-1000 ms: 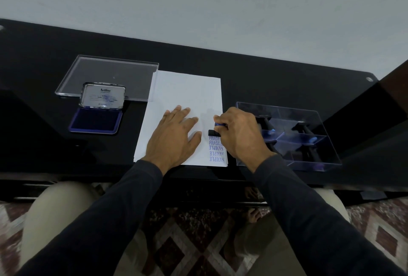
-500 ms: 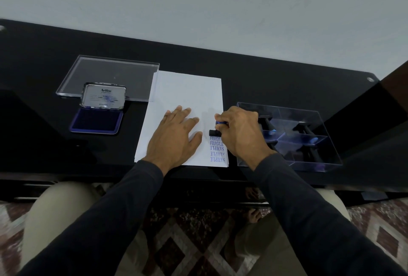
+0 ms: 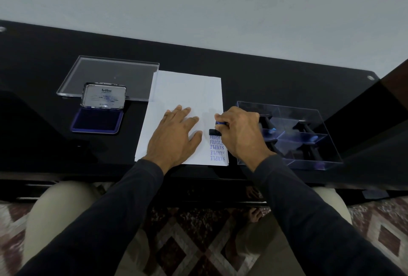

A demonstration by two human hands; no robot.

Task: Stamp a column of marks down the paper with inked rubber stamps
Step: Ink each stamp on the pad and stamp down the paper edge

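Our right hand (image 3: 239,131) closes its grip around a rubber stamp (image 3: 215,131), fingers curled over the blue handle while the black base sits pressed on the paper (image 3: 187,90) near its right edge. Directly below the base runs a column of blue marks (image 3: 217,147): two reading FRAGILE, then lines reading SAMPLE, which appear upside down from our viewpoint. Our left hand (image 3: 175,136) lies flat on the sheet just beside the stamp, fingers straight and spread, holding nothing and pinning the paper to the black counter (image 3: 276,81). The paper lies near the front edge of the counter, between two other items. To its left we see an open ink pad (image 3: 97,120), its blue pad facing up and its metal lid (image 3: 103,95) propped upright behind it, resting against a clear acrylic plate (image 3: 110,74). To the right, a clear compartmented tray (image 3: 291,158) holds further dark-handled stamps (image 3: 268,122); their number we cannot tell. Dark sleeves cover both forearms, and a patterned rug (image 3: 187,242) shows beneath the counter.
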